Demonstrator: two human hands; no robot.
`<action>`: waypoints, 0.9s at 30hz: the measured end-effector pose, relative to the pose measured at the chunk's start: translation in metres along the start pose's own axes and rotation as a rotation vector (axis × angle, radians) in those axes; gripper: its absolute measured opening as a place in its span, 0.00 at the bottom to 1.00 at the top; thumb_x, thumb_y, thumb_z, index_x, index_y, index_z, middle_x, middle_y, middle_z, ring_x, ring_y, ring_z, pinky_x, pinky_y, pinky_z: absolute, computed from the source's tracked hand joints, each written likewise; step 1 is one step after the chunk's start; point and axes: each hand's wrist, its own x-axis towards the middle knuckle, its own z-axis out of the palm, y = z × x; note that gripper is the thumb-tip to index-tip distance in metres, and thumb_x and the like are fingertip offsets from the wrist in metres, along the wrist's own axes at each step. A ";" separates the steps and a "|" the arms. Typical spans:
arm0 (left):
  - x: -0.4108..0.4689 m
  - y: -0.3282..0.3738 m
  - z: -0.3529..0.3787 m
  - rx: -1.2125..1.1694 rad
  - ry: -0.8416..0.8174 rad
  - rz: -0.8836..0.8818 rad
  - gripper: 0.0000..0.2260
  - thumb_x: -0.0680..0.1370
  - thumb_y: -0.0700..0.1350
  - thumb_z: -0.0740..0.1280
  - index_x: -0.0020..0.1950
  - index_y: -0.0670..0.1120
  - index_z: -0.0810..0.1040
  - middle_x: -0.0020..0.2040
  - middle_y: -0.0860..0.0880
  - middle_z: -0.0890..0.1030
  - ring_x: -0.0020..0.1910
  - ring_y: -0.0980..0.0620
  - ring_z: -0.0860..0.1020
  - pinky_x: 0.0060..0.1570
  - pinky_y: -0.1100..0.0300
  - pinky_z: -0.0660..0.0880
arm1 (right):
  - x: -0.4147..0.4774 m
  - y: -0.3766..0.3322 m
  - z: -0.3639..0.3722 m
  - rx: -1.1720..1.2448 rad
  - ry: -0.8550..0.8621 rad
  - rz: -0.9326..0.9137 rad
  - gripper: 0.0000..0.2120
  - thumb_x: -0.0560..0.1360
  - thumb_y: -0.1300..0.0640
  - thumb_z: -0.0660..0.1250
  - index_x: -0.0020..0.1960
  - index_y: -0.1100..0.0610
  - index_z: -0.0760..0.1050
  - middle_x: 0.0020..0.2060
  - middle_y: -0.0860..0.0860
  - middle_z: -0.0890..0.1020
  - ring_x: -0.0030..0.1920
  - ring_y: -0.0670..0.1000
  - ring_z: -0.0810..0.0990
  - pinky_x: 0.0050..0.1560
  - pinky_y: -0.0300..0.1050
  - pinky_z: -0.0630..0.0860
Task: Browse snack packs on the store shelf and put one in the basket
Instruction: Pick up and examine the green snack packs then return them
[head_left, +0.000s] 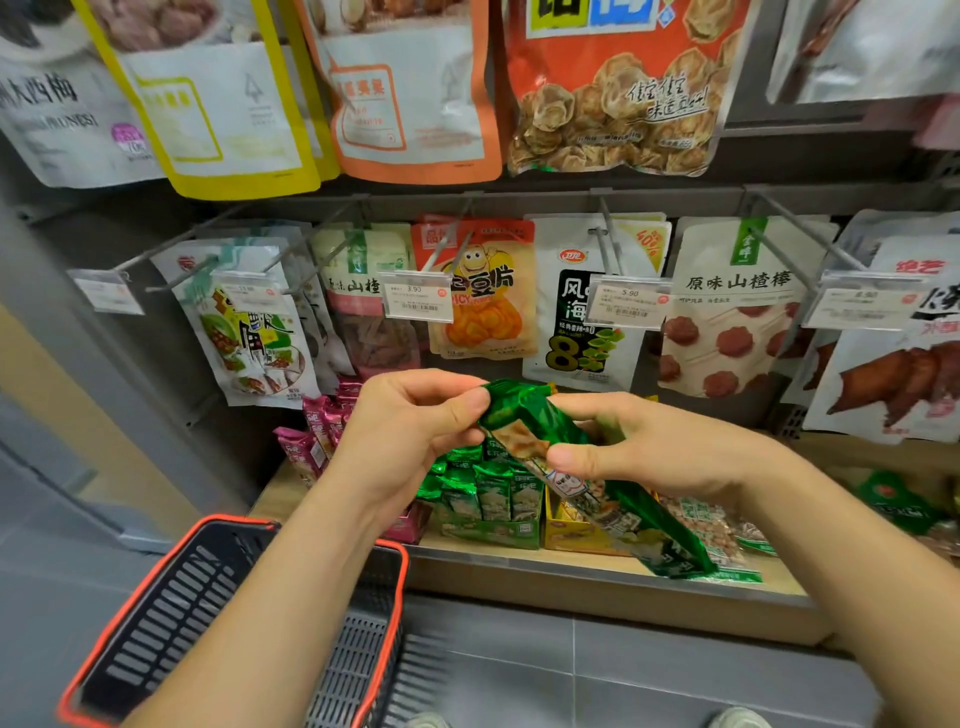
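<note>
a: state of the hands?
b: left hand (410, 436) pinches the top end of the green pack (639, 525) between thumb and fingers. right hand (649, 447) grips its middle, thumb across the front.
a: where is the pack?
b: held in the air, tilted, lower end down to the right, in front of the shelf (519, 587). it is up and right of the basket (171, 597).
a: and the basket?
b: black mesh, red rim, low on the left, under the left forearm. hanging or standing, cannot tell.

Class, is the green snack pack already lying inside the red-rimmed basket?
No, the left hand and right hand both grip the green snack pack in front of the shelf, outside the basket.
</note>
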 end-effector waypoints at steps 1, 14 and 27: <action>0.000 -0.001 0.001 -0.014 0.015 -0.002 0.04 0.64 0.38 0.71 0.36 0.43 0.85 0.34 0.46 0.84 0.33 0.53 0.82 0.30 0.67 0.76 | -0.001 -0.002 -0.001 0.003 0.003 -0.001 0.16 0.74 0.44 0.66 0.60 0.31 0.75 0.59 0.34 0.79 0.61 0.37 0.76 0.62 0.34 0.71; 0.002 -0.003 0.001 0.212 -0.072 -0.019 0.05 0.71 0.49 0.75 0.46 0.53 0.83 0.49 0.46 0.82 0.50 0.50 0.82 0.44 0.61 0.78 | 0.003 0.002 0.017 -0.810 0.455 -0.016 0.25 0.77 0.45 0.64 0.71 0.38 0.60 0.51 0.45 0.79 0.48 0.48 0.79 0.46 0.51 0.78; 0.014 0.001 -0.031 0.473 0.285 0.092 0.06 0.74 0.47 0.74 0.38 0.49 0.86 0.38 0.48 0.85 0.41 0.53 0.82 0.45 0.57 0.79 | -0.010 0.016 -0.015 -0.326 0.188 0.175 0.20 0.70 0.42 0.74 0.59 0.45 0.75 0.42 0.42 0.82 0.38 0.43 0.81 0.42 0.46 0.80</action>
